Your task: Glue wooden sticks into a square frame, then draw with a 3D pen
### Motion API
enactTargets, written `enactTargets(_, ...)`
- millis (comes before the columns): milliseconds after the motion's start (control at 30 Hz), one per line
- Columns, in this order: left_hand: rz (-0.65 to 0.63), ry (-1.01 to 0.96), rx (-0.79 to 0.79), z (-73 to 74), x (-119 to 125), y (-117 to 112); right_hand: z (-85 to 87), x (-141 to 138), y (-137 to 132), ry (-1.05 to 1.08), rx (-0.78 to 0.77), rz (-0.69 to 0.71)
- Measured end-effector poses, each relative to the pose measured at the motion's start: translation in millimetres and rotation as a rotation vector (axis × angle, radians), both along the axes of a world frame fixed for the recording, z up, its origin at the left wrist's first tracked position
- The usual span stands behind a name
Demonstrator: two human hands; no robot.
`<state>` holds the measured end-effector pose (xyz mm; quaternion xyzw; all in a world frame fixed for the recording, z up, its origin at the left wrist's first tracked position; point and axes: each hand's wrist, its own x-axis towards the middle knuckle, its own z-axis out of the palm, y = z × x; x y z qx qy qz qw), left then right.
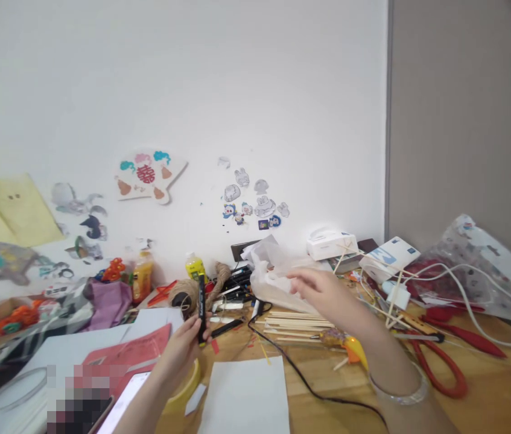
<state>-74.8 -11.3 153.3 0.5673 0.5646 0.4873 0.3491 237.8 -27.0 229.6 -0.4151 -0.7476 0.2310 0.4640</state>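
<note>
My left hand (186, 342) is closed around a black marker (201, 313), which stands roughly upright. Lower down lies a sheet of white paper (245, 395), just right of a roll of yellow tape (187, 386). My right hand (314, 286) reaches in from the right, its fingers stretched forward with nothing visible in them. It hovers in front of a white plastic bag (266, 280). Below it, a bundle of thin wooden sticks (286, 322) rests on the table. A black pen (227, 328) lies close to the marker.
A phone (126, 395) and a red pouch (146, 349) sit at the left. A black cable (300, 377) crosses the wooden table. Red-handled scissors (457, 383) lie at the right, near a stick frame (393, 304). Twine (183, 294) and a tissue pack (332, 244) stand by the wall.
</note>
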Motion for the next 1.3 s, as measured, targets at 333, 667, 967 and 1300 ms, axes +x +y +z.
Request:
enactTargets(333,-0.196,-0.013,0.025,10.2,64.1,-83.5,-37.6,-82.8,-4.2,0.228,-0.409,0.778)
enactTargets(667,-0.361,-0.159,-0.061,9.9,81.9,-98.5,-24.5,-73.3,-11.7,0.277,-0.346,0.743)
enactTargets(967,0.212,0.946,0.933,33.7,56.0,-73.8,-25.0,-69.9,-12.2,0.28,-0.551,0.771)
enactTargets(1300,-0.139,1.511,1.145,39.6,54.6,-50.8,-20.7,-55.2,-11.2,0.101,-0.537,0.741)
